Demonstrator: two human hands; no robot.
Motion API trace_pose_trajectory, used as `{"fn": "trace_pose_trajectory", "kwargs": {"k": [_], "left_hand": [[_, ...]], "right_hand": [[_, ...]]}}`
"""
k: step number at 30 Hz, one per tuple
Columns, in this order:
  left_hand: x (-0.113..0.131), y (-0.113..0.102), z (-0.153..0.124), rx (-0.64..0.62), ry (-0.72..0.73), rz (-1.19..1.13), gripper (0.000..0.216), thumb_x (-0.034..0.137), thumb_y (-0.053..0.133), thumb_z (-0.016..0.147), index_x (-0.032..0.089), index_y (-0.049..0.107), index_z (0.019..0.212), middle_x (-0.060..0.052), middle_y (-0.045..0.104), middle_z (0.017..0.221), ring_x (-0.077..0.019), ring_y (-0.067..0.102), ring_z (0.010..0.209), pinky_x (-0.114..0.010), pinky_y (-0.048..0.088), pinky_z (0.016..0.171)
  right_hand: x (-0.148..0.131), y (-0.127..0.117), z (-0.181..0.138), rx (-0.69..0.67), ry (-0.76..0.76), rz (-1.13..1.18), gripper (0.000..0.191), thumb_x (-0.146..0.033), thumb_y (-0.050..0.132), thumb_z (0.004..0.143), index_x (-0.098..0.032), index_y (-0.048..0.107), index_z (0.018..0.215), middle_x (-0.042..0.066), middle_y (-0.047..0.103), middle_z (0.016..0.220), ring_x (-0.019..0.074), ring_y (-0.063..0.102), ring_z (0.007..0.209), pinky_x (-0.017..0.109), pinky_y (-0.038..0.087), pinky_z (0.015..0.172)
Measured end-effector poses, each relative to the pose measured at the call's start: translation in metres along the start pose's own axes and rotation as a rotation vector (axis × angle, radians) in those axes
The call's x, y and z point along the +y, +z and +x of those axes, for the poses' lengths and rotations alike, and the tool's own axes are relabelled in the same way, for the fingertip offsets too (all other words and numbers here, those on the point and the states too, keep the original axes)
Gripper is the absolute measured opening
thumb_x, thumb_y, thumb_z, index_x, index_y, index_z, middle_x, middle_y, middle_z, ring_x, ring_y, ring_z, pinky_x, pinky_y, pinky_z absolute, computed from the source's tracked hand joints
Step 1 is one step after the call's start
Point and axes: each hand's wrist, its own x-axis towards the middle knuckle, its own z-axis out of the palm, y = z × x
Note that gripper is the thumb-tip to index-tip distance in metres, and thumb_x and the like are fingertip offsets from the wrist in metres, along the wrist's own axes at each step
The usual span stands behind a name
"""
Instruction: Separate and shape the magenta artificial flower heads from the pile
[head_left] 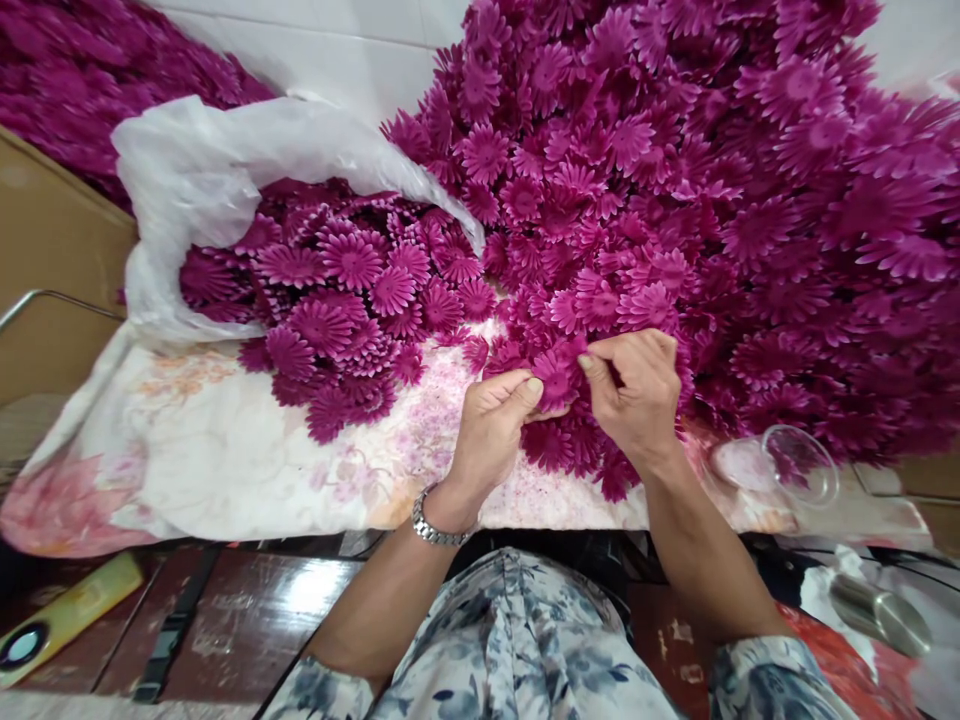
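Note:
Between my two hands is a magenta artificial flower (556, 376), its petals spread around a round centre. My left hand (495, 425) pinches its lower left edge between thumb and fingers. My right hand (636, 390) is closed in a pinch at its right edge, with thumb and forefinger on a petal. Just beneath and behind my hands lie more loose magenta flowers (570, 445), at the front of a large heap (600, 200) that rises to the back and right.
On the left, a white plastic bag (195, 180) lies open with flower heads spilling from it onto the floral cloth (225, 450). A clear plastic cup (799, 467) lies at the right. A metal cup (881, 612) and a yellow object (71, 615) are lower down.

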Motion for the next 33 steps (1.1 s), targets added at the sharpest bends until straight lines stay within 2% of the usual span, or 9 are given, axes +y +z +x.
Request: {"fn": "trace_pose_trajectory", "kwargs": {"k": [3,6,8,11,16,20,24,28,33], "left_hand": [[0.002,0.000,0.000,0.060,0.035,-0.020,0.025,0.034,0.076,0.065,0.014,0.063,0.056,0.005,0.050,0.053,-0.0077,0.051,0.052,-0.030,0.059,0.063],[0.004,0.001,0.001,0.090,0.038,-0.022,0.027,0.033,0.076,0.065,0.014,0.061,0.055,0.004,0.051,0.055,-0.0090,0.055,0.056,-0.033,0.060,0.067],[0.004,0.002,0.001,0.080,0.016,-0.020,0.028,0.033,0.076,0.065,0.014,0.059,0.055,0.004,0.052,0.056,-0.0076,0.054,0.055,-0.034,0.060,0.070],[0.004,0.003,0.002,0.067,-0.009,-0.018,0.030,0.033,0.076,0.065,0.013,0.057,0.055,0.006,0.049,0.055,-0.0052,0.050,0.053,-0.033,0.060,0.074],[0.001,0.003,0.001,0.013,-0.065,-0.001,0.028,0.035,0.075,0.067,0.013,0.060,0.058,0.004,0.051,0.057,-0.0064,0.051,0.054,-0.033,0.060,0.071],[0.000,0.003,0.001,-0.009,-0.062,-0.014,0.031,0.032,0.076,0.066,0.012,0.056,0.053,0.008,0.038,0.050,-0.0032,0.039,0.049,-0.031,0.060,0.068],[0.000,0.003,0.000,-0.020,-0.039,-0.004,0.031,0.033,0.074,0.068,0.013,0.055,0.054,0.007,0.036,0.052,-0.0041,0.037,0.051,-0.028,0.058,0.064],[0.001,0.002,-0.001,-0.024,-0.034,-0.005,0.039,0.031,0.074,0.068,0.013,0.046,0.047,0.007,0.031,0.052,-0.0042,0.033,0.050,-0.024,0.055,0.059],[0.004,0.002,0.000,0.026,-0.037,0.003,0.035,0.036,0.077,0.063,0.015,0.053,0.050,0.006,0.041,0.050,-0.0066,0.044,0.049,-0.027,0.056,0.060]], "right_hand": [[0.011,0.001,-0.003,-0.072,0.053,-0.239,0.008,-0.024,0.057,0.084,-0.020,0.058,0.077,0.000,0.064,0.069,0.0160,0.052,0.069,0.035,0.033,0.076],[0.014,0.000,-0.004,-0.200,0.048,-0.289,0.013,-0.027,0.061,0.082,-0.021,0.063,0.093,0.004,0.067,0.086,0.0194,0.054,0.080,0.036,0.033,0.077],[0.010,-0.001,-0.003,-0.131,0.034,-0.211,0.018,-0.028,0.062,0.082,-0.022,0.063,0.098,0.004,0.068,0.093,0.0192,0.056,0.085,0.036,0.034,0.079],[0.000,-0.003,0.000,-0.013,-0.005,-0.035,0.011,-0.029,0.062,0.082,-0.022,0.064,0.092,0.002,0.068,0.089,0.0164,0.058,0.083,0.035,0.036,0.080],[-0.010,-0.001,0.001,-0.134,-0.080,0.153,0.007,-0.027,0.063,0.083,-0.020,0.063,0.085,0.001,0.068,0.078,0.0144,0.059,0.076,0.033,0.039,0.075],[-0.009,0.001,0.001,-0.109,-0.067,0.160,0.007,-0.022,0.059,0.085,-0.020,0.061,0.078,-0.001,0.067,0.070,0.0126,0.059,0.069,0.031,0.040,0.073],[-0.011,0.002,0.000,-0.079,-0.085,0.109,0.007,-0.018,0.057,0.085,-0.019,0.059,0.079,-0.001,0.067,0.068,0.0133,0.058,0.068,0.032,0.038,0.072],[-0.014,0.003,-0.002,-0.048,-0.081,0.096,0.010,-0.015,0.052,0.086,-0.019,0.055,0.077,0.001,0.063,0.068,0.0144,0.053,0.066,0.032,0.037,0.070],[-0.007,0.002,-0.003,0.013,0.041,0.088,0.012,-0.016,0.048,0.088,-0.021,0.051,0.078,0.000,0.057,0.066,0.0147,0.053,0.067,0.031,0.037,0.070]]}}
